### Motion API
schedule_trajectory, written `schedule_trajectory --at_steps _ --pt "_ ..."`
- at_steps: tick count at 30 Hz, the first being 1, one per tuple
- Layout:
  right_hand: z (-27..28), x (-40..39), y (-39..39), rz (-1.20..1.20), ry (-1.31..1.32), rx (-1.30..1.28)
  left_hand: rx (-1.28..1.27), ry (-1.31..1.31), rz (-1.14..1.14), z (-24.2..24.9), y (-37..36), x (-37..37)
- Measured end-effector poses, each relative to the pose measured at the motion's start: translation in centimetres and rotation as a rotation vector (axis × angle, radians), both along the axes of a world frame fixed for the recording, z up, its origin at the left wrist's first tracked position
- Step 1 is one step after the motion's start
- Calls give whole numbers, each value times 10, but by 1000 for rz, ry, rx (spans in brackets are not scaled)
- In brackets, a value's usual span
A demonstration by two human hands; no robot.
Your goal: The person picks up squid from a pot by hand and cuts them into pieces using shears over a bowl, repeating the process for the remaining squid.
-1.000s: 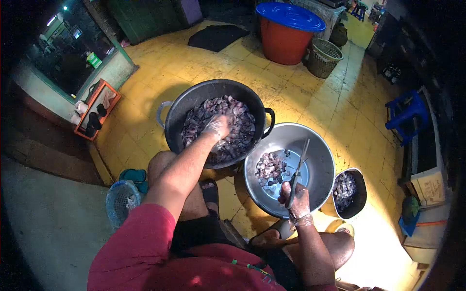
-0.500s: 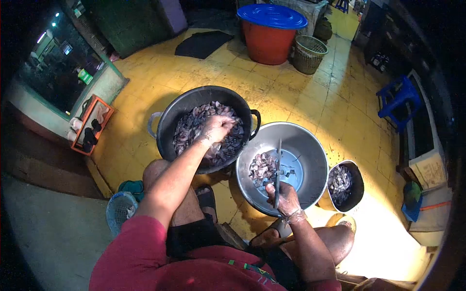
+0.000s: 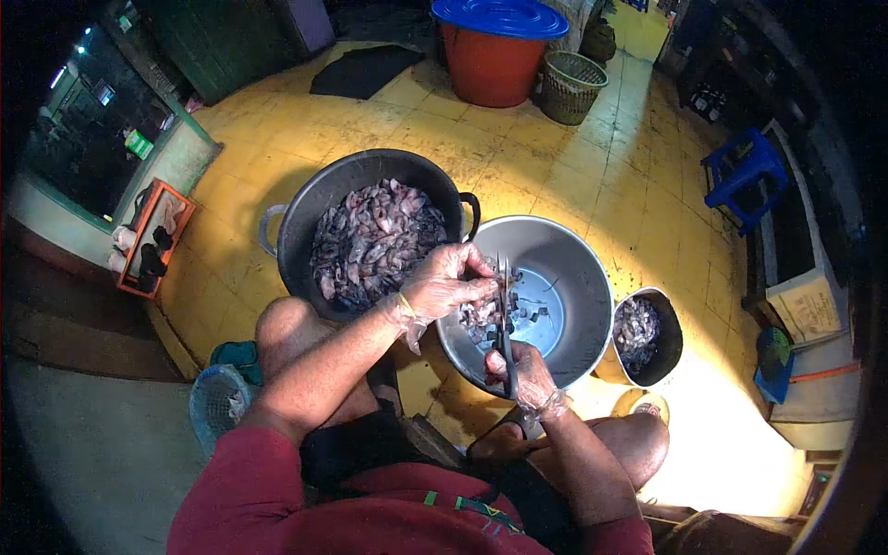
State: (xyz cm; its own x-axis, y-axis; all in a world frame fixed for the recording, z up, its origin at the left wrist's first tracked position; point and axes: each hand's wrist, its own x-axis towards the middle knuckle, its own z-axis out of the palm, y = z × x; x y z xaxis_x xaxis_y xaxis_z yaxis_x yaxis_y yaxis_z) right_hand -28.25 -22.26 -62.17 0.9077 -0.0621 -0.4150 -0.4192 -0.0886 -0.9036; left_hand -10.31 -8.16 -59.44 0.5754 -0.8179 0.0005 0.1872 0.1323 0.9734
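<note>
My left hand (image 3: 455,282), in a clear plastic glove, is closed in a pinch at the scissors' blades. What it pinches looks like a small squid-like piece, mostly hidden by the fingers. My right hand (image 3: 529,375), gloved too, grips a pair of scissors (image 3: 505,319), blades pointing away from me and tips slightly apart. Both hands are over the near left side of a grey metal basin (image 3: 583,268), where cut pieces (image 3: 478,314) and small dark scraps lie. To the left, a black two-handled tub (image 3: 305,208) holds a heap of pinkish-grey, squid-like pieces (image 3: 379,231).
A smaller container (image 3: 672,356) with more pieces stands right of the basin. Beside my left leg is a blue mesh basket (image 3: 215,398). Farther off stand a red bucket (image 3: 488,65) with a blue lid, a woven basket (image 3: 572,88) and a blue stool (image 3: 747,180).
My left hand has moved from the heap in the black tub rightward to the scissors. The scissors' tips have parted slightly. The whole view has shifted a little.
</note>
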Motion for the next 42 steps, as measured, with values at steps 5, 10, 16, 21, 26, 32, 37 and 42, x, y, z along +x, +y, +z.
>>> schedule_trajectory --at_steps 5,10,16,21,26,32,37,42 --pt "10 0 3 -58 25 -4 5 27 -1 2 -2 -1" --pt "0 -3 3 -98 113 -39 -45 72 -18 -6 -2 7" --pt "5 -1 4 -249 -58 88 -2 36 -134 -12 -6 -1" --pt "-14 -1 -4 -166 -17 78 -109 255 48 -11 -9 1" --pt "5 1 3 -23 45 -100 -74 234 54 -6 -7 -2" --pt "-2 -1 4 -61 39 -129 -84 232 -39 -15 -8 -2" --pt "-2 -2 8 -85 62 -217 -46 187 46 -15 -9 1" --pt "1 -2 9 -97 102 -249 9 165 64 -12 -8 1"
